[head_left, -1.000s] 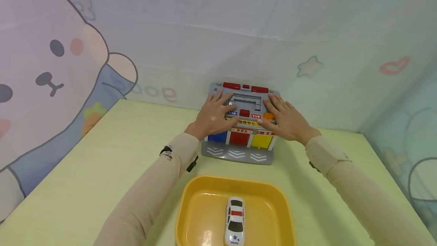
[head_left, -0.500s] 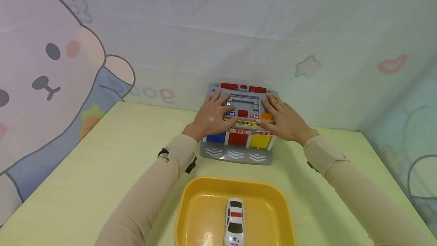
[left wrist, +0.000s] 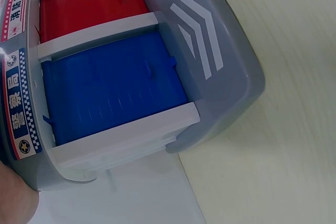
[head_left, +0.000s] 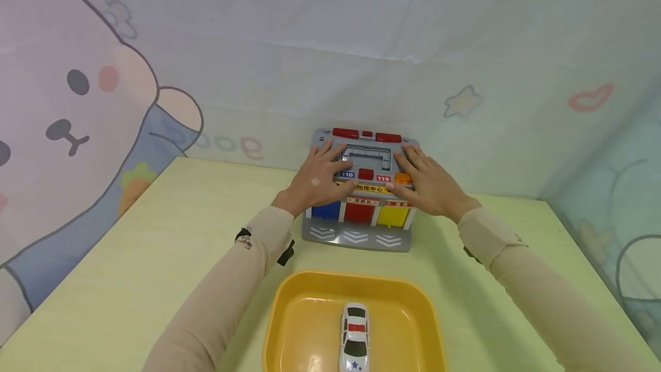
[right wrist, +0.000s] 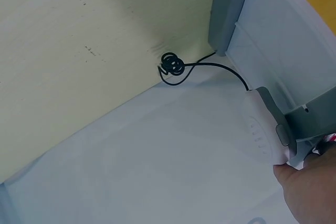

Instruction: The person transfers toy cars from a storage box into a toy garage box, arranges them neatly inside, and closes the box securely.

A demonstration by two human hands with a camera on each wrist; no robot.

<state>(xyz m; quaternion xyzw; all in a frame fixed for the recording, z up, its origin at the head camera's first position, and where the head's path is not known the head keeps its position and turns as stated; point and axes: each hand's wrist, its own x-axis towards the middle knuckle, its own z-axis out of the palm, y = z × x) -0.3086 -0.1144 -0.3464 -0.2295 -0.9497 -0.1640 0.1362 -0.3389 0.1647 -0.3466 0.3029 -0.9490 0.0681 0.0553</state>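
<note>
A toy garage station (head_left: 356, 237) with a grey roof stands at the table's back. Its front has a blue door (left wrist: 113, 90), a red door (left wrist: 94, 9) and a yellow door (head_left: 392, 216), all down. My left hand (head_left: 316, 179) rests on the left of the roof, fingers spread, thumb along the front edge. On the right side of the roof lies my right hand (head_left: 431, 185), its fingers straight. Between them are a recessed handle (head_left: 368, 151) and a red button (head_left: 366, 174). The left wrist view catches only a bit of hand at the lower left.
Nearer the front, a yellow tray (head_left: 296, 283) holds a white toy police car (head_left: 355, 334). A coiled black cord (right wrist: 172, 64) lies at the table's back edge beside the garage. A printed cloth (head_left: 289, 27) hangs close behind.
The head view shifts slightly, moving the whole scene a little left and down in the frame. Both hands stay on the roof, and the garage, tray and car keep their places.
</note>
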